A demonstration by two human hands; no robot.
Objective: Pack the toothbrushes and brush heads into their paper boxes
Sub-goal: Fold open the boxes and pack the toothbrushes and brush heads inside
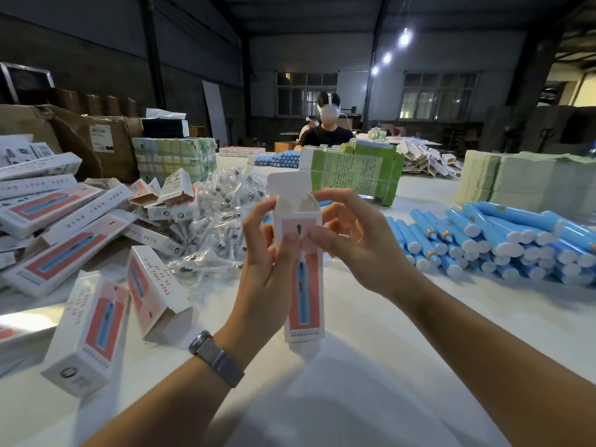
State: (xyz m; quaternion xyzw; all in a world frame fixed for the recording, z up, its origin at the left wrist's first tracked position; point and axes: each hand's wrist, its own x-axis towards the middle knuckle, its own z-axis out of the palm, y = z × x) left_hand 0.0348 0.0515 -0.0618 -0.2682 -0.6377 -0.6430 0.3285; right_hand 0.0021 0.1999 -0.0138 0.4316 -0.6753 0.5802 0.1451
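Observation:
A tall white paper box [304, 295] with a pink panel and a blue toothbrush picture stands upright on the table, its top flap raised. My left hand [267, 269] grips its left side, thumb on the front. My right hand [358, 240] pinches the box's upper right edge, index finger at the open top. Blue toothbrush handles [503, 240] lie piled at the right. Brush heads in clear wrappers [222, 217] are heaped behind the box at the left. What the box holds is hidden.
Closed and open boxes [87, 330] lie stacked and scattered at the left. Green wrapped bundles [358, 175] and a stack of flat sheets [529, 182] stand behind. A person in black sits at the table's far end. Cardboard cartons [96, 140] stand at the back left.

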